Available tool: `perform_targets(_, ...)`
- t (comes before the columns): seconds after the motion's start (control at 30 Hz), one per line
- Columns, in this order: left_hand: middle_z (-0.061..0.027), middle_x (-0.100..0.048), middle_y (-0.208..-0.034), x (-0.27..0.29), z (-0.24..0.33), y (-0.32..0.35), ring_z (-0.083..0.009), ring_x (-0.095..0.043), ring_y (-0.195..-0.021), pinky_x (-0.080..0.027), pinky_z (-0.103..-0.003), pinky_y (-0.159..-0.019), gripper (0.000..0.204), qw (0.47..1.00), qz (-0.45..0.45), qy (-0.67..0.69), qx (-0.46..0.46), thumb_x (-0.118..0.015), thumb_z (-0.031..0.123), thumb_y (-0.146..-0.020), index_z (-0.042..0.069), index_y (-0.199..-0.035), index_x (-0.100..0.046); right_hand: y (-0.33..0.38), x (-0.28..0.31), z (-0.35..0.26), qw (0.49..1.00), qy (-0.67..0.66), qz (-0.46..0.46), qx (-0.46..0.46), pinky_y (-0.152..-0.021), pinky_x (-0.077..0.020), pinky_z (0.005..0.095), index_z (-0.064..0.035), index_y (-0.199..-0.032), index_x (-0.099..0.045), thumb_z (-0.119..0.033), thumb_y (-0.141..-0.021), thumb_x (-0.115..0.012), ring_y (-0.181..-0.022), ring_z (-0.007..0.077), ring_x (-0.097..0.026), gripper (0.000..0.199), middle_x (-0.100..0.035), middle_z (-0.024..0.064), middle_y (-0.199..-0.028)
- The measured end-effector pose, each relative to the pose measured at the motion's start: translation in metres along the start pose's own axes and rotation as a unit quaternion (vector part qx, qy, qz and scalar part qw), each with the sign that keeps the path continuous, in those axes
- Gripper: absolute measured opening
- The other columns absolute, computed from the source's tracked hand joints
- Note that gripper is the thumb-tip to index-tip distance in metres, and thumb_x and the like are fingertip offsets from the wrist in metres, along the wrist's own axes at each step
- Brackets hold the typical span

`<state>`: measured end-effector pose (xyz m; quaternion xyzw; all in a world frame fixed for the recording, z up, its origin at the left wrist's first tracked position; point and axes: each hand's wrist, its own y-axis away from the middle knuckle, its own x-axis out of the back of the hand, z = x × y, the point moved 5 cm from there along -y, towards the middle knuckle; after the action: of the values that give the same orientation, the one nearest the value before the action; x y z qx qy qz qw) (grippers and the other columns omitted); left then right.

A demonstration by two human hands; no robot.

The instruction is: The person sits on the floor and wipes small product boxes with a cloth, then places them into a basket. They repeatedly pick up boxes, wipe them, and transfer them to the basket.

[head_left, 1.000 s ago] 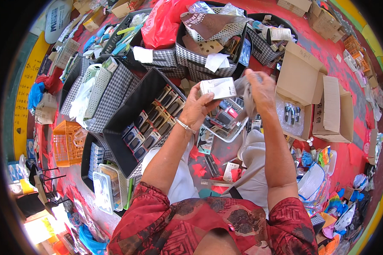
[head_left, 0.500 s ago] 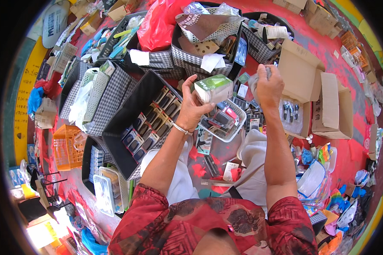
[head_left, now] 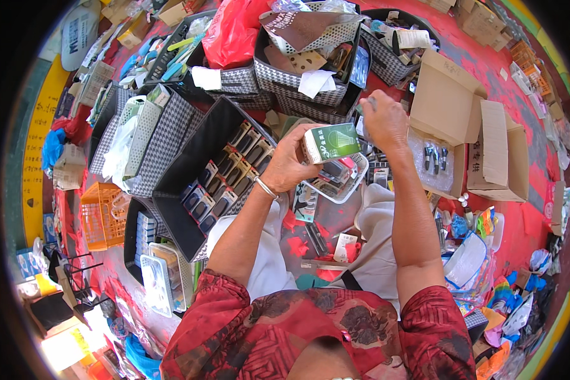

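left hand [head_left: 291,166]: grips green box [head_left: 331,142], long axis level
right hand [head_left: 384,119]: just right of box, fingers curled; contents hidden

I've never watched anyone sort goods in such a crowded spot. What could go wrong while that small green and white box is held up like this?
The left hand holds the green and white box in the air above the white basket; if the grip slips, it could drop among the packed goods. The right hand is raised near the open cardboard box, so its flap might get knocked. Loose items on the red floor by the knees could be crushed.
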<state>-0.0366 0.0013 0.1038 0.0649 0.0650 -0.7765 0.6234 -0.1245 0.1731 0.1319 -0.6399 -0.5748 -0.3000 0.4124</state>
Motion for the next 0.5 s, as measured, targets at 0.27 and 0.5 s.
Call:
perform_targets(0.27,-0.0054,-0.057,-0.088,0.009,-0.02,-0.002,-0.014,-0.054,-0.081,-0.046,-0.028,-0.075,0.059,0.987,0.021,-0.154,0.031,-0.069,0.004,-0.054,0.001,-0.109,-0.05,0.034,-0.014,-0.056,0.934,-0.279,-0.04,0.22,-0.061,-0.0443,0.0345,-0.0016,-0.085,-0.059,-0.022,-0.081,-0.059,-0.065,0.0238,-0.058,0.021,-0.059,0.0136,-0.073)
perform_targets(0.5,-0.0037,-0.054,-0.09,0.034,0.004,0.008,-0.0114,-0.051,-0.084,-0.043,-0.024,-0.077,0.057,0.995,0.011,-0.099,0.003,-0.064,0.003,-0.053,-0.001,-0.108,-0.05,0.005,-0.005,-0.025,0.952,-0.277,-0.125,0.035,-0.067,-0.0434,0.0313,0.0004,-0.098,-0.061,-0.019,-0.086,-0.05,-0.072,0.0155,-0.054,0.025,-0.06,0.0066,-0.081)
